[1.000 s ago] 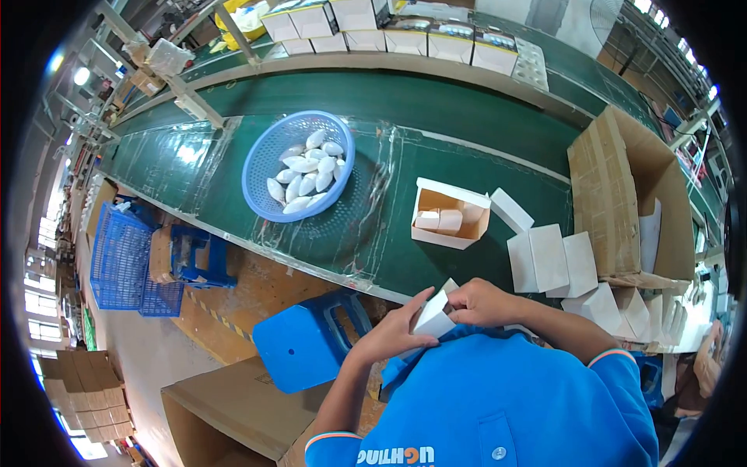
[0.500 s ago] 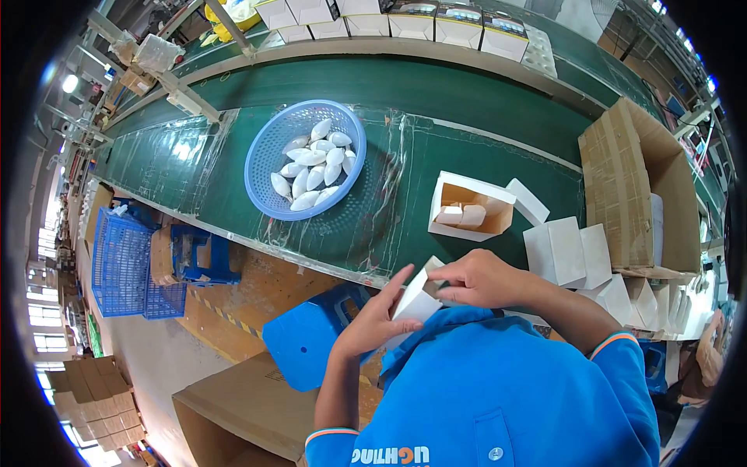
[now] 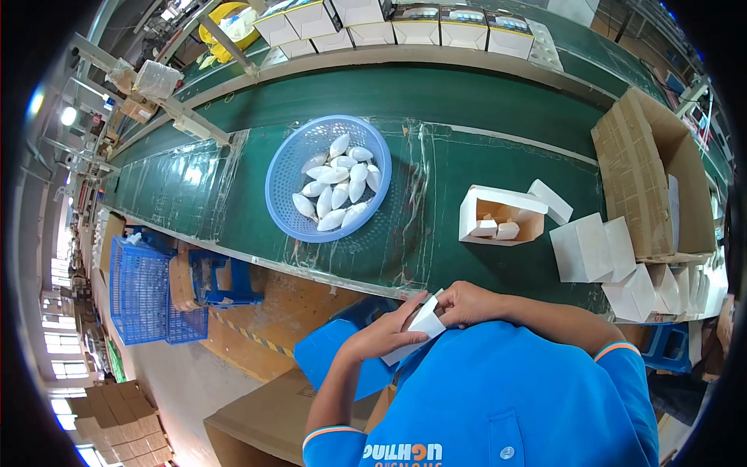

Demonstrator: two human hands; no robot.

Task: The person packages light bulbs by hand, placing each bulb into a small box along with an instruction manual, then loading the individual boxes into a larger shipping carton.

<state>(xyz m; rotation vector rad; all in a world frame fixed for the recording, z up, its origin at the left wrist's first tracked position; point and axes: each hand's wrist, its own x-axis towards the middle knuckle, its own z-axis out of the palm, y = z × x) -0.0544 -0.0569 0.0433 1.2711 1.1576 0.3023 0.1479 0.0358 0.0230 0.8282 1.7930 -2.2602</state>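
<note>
Close to my chest, at the table's front edge, my left hand (image 3: 387, 333) is wrapped round a small white box (image 3: 424, 324). My right hand (image 3: 467, 303) is closed at the upper end of the same box, its fingertips partly hidden. Beyond them on the green table (image 3: 350, 268) lies an open white carton (image 3: 502, 193) on its side, with small white boxes (image 3: 507, 230) inside. To the left, a blue basket (image 3: 282, 210) holds several white pointed bulbs (image 3: 334, 175).
A large cardboard box (image 3: 634, 187) stands at the right, with several white cartons (image 3: 580, 249) beside it. A rail (image 3: 436, 54) crosses behind. Blue stool (image 3: 334, 358) and blue crates (image 3: 140, 292) are below the table edge at the left.
The whole view has shifted, so the table items appear further right and lower. My right hand has closed in nearer the small white box, and the box is more covered by my fingers.
</note>
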